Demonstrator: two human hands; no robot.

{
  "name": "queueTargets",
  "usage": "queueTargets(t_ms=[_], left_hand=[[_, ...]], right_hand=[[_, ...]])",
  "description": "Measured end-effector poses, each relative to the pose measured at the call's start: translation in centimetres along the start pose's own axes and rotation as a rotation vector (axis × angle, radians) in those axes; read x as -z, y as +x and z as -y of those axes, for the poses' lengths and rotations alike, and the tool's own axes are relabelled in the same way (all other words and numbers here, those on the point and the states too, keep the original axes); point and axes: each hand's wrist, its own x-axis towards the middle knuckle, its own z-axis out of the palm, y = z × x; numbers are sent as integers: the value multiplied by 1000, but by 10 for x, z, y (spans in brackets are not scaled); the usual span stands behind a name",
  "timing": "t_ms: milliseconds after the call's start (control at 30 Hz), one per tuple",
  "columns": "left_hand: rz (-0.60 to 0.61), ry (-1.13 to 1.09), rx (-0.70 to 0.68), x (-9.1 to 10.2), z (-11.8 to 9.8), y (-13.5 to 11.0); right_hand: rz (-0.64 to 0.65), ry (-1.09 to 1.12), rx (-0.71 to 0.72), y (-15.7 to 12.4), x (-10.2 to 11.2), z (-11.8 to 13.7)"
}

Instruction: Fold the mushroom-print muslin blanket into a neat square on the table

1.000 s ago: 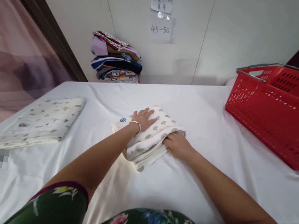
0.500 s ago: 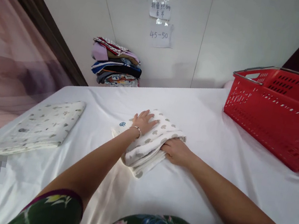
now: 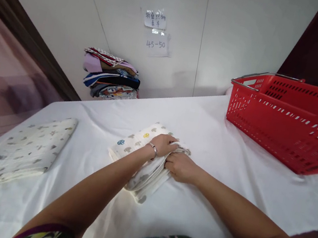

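Observation:
A folded white cloth with small coloured prints (image 3: 134, 144) lies in the middle of the white-covered table (image 3: 212, 132). My left hand (image 3: 164, 144), with a thin bracelet at the wrist, curls its fingers over the cloth's right edge. My right hand (image 3: 179, 166) grips the same edge from the right side, fingers tucked under the layers. Both hands meet at that edge, almost touching.
A second folded printed cloth (image 3: 23, 148) lies at the table's left. A red plastic basket (image 3: 288, 117) with metal handles stands at the right. A stack of folded coloured fabrics (image 3: 109, 75) sits against the back wall, under two paper notes (image 3: 157, 32).
My left hand, earlier flat on top of the cloth, has slid right and closed on its edge beside my right hand. The view has shifted rightward and slightly down.

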Motion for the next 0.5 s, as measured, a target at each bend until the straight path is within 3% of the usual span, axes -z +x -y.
queueTargets(t_ms=[167,500], left_hand=[[-6,-82,45,-2,1,-2],[-35,-33,29,-5,3,-2]], right_hand=[[30,26,-29,-2,4,2],[75,-10,-42,-2,5,5]])
